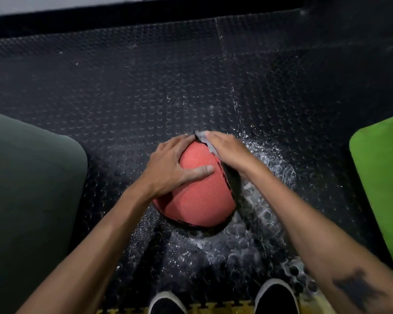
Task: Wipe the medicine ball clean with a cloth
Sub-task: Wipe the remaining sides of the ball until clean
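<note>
The medicine ball [197, 198] sits low in the middle of the view, red-orange with a pebbled skin and a dark seam running round its right side, resting on the black studded rubber floor [145, 75]. The left hand [173, 166] is spread wide over the ball's upper left, fingers reaching over the top and the thumb laid flat across the red face, steadying it with a broad, open palm rather than a clenched grip. On the other side, the right hand [227, 148] lies with its fingers stretched out and pressed down onto a grey cloth [208, 141], which is pinned between palm and ball at the upper right; a corner of the cloth pokes out past the fingertips at the top. The two hands nearly meet at the crest of the ball.

Around the ball, especially to the right and toward the person, the floor is scattered with whitish specks and smears [270, 159]. A dark green mat [27, 189] lies at the left edge, a bright green mat [383, 168] at the right. At the bottom, two black shoes with white toe rims [275, 298] stand on a yellow interlocking strip [222, 310].
</note>
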